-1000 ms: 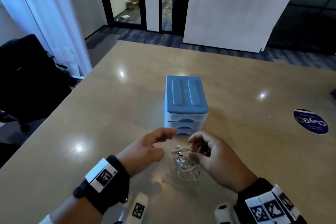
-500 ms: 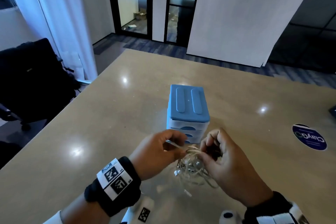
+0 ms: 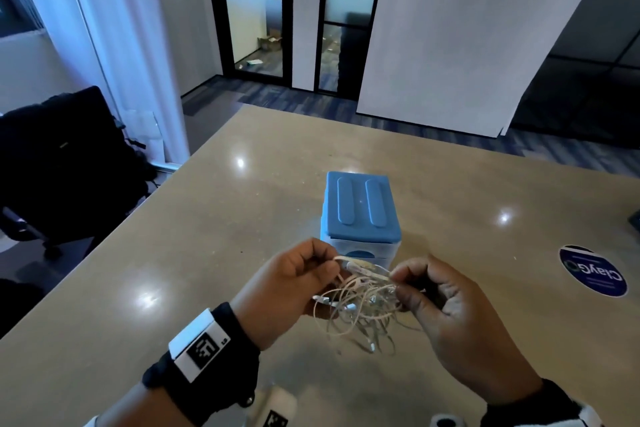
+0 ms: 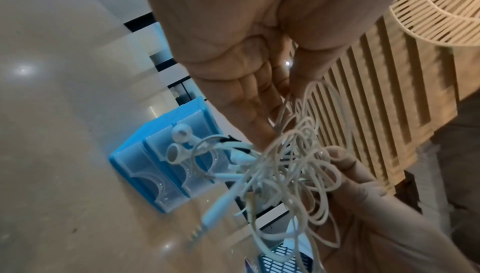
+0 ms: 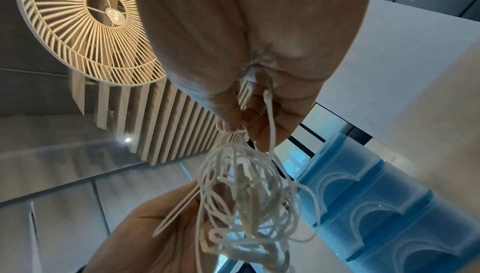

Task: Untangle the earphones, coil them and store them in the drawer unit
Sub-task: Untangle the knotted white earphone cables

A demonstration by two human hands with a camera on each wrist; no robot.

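Nearest to the person, on the table point(image 3: 145, 253), 2 small white markers lie at its near edge, on the person's side of the drawer unit point(image 3: 362, 215); above them a black wrist strap point(image 3: 204, 360) with a white square-patterned tag wraps the left wrist; the left hand point(image 3: 294, 284) is curled, thumb and fingertips pinching a strand of the earphones point(image 3: 363, 305); the right hand point(image 3: 457, 315) is curled too, its thumb and forefinger nipping the cord at the other side of the bundle; both hands hold the tangle up off the table, just in front of the drawer unit and a little lower than its lid in the head view.

The earphones are a loose knot of pale cord, many loops hanging down between the 2 hands; in the left wrist view 2 white earbuds point(image 4: 179, 142) and a plug point(image 4: 215, 211) stick out of the knot toward the drawer unit; the cord is plainly not yet untangled.

Just beyond the hands stands the drawer unit, blue-topped with 2 raised ribs on the lid and clear drawer fronts with blue scoops; its drawers look closed; to the right of it, well apart, a round dark blue sticker point(image 3: 592, 270) lies flat on the table; to the left of it, off the table, a black office chair point(image 3: 65, 163); far behind it, dark-framed glass doors point(image 3: 277, 10) and a white panel point(image 3: 467, 28).
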